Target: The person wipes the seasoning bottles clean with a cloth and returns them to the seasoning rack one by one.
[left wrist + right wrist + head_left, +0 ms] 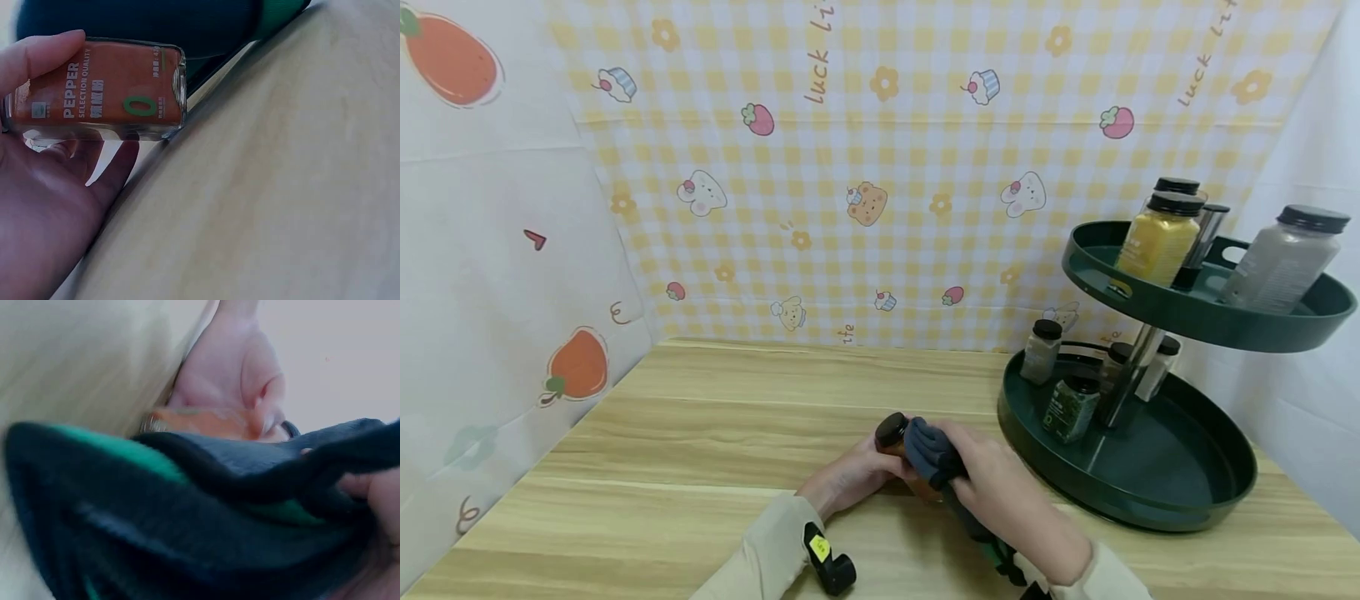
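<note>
A glass pepper jar (125,81) with orange-red contents and a black lid (891,428) lies tilted above the table in the left hand (857,475). Thumb and fingers of that hand grip it from either side, as the left wrist view shows. The right hand (1000,483) holds a dark grey-blue cloth (187,506) with green edging, bunched in its fingers. The cloth lies against the jar near its lid and hangs down toward the table. Part of the jar is hidden behind the cloth in the head view.
To the right stands a two-tier dark green round rack (1150,500). Its lower tray bears several small black-lidded spice jars, among them a green-flecked one (1070,410). On the upper tray are a yellow jar (1159,242) and a grey-white jar (1285,262). Beneath the hands lies a wooden table (700,417).
</note>
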A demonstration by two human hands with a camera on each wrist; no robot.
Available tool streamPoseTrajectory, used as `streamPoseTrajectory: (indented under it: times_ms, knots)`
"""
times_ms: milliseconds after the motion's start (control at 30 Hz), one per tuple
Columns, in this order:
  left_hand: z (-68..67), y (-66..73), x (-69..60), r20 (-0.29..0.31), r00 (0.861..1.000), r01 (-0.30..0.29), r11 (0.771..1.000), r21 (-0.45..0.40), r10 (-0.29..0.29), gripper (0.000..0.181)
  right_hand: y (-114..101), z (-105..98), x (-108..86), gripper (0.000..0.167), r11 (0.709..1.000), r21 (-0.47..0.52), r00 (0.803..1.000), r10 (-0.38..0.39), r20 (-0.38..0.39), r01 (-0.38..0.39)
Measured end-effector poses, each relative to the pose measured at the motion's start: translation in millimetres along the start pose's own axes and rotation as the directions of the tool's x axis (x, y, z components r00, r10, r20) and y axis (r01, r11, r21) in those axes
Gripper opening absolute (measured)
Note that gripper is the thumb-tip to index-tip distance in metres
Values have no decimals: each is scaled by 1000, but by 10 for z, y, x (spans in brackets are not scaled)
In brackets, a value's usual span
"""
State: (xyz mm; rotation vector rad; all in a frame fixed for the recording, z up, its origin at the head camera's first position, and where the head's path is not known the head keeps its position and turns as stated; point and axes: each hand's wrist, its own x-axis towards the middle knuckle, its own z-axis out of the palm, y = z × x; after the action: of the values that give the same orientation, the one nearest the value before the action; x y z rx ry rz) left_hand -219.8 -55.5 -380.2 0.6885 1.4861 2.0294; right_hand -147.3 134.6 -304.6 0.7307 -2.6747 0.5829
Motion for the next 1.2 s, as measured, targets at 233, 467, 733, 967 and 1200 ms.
streamPoseTrajectory:
  times_ms: [233, 467, 733, 967, 1200]
  knots:
    - [12, 7, -2, -2, 1000, -1, 1000, -7, 1, 49, -6, 9, 2, 50, 998, -52, 1000, 16, -19, -17]
    - [26, 26, -13, -49, 998, 31, 999, -38, -33, 53, 89, -28, -6, 39, 968, -223, 983, 145, 110, -118]
    - [29, 19, -5, -39, 999, 27, 1000, -10, -28, 55, 112, -26, -7, 42, 978, -184, 989, 119, 89, -101]
    - [36, 19, 15, 17, 1000, -3, 1000, 15, 3, 43, 7, 4, 29, 50, 997, 57, 998, 53, -31, -51]
    - [41, 12, 20, 11, 1000, -1, 1000, 12, 1, 46, 2, 4, 28, 47, 997, 20, 997, 70, -43, -69]
